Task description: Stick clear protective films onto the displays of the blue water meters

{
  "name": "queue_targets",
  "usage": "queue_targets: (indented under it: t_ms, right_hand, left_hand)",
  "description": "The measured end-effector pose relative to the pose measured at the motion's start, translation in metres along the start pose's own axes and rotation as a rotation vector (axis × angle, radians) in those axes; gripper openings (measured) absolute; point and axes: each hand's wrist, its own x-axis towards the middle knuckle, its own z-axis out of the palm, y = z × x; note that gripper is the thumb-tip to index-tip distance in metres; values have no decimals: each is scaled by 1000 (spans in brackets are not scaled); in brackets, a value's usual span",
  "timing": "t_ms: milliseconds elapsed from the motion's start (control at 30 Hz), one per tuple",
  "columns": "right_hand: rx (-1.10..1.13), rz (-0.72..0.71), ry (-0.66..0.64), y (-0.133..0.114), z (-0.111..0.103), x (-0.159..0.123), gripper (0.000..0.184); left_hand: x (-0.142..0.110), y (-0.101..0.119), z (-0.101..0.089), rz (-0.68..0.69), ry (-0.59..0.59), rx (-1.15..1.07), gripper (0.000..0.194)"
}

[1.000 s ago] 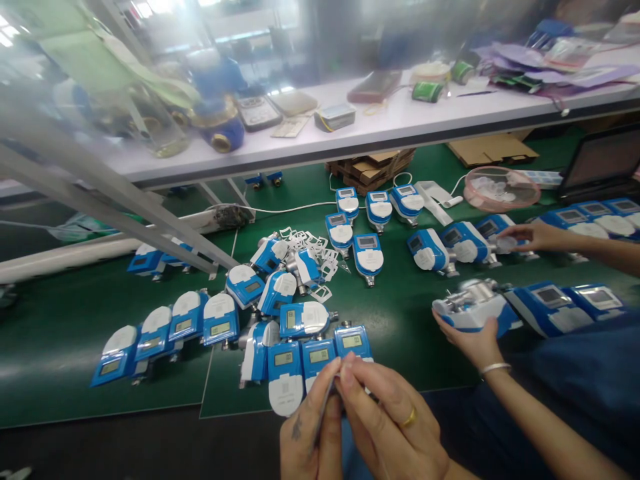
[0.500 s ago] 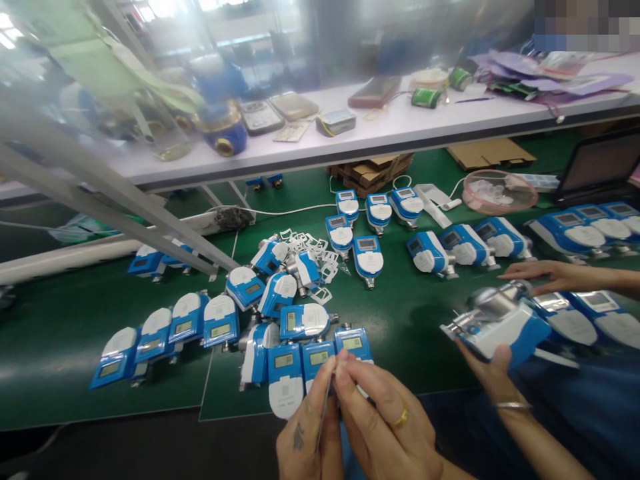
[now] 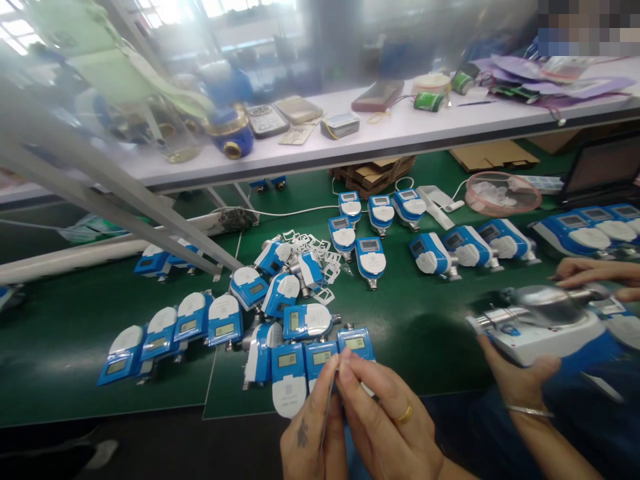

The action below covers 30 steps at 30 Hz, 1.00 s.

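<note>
My left hand and my right hand meet at the front edge of the bench, fingertips pinched together. Between them is a thin flat piece, seen edge-on, so its kind is hidden. Right behind my fingers lie blue-and-white meters with small displays: one meter to the left, another meter partly covered by my fingertips, and a third meter. A sideways meter rests beyond them. White cut-out frames are heaped farther back among more meters.
At the right, a co-worker's hand supports a tipped meter; their other hand is above it. More meters line the left. A metal post slants down to the bench below a white shelf. A pink basket stands back right.
The co-worker's meter has shifted right and turned, showing more of its metal underside. My two hands keep the same pinch; the view has moved slightly.
</note>
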Motion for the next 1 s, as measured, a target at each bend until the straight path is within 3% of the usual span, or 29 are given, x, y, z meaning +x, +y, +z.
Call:
queue_targets:
  t_ms: [133,367,500,700,867,1000]
  right_hand:
    - [5,-14,-27,0,-1,1,22]
    - [-45,30,65,-7,5,-1,22]
    - [44,6,15,-7,4,-2,23]
    - [198,248,44,-6,4,3,24]
    - [190,131,55,-5,1,5,26]
    - [224,186,24,-4,-3,7,21]
  left_hand:
    - [-1,-3,-3,22,-35,-7,36]
    - [-9,-5,-1,52,7,54,38]
    - [-4,-1,-3,47,2,32,40]
    - [0,8,-3,3,1,10,36]
    - [-1,10,-3,-15,-11,28,35]
    - [0,6,-4,41,-25,0,38]
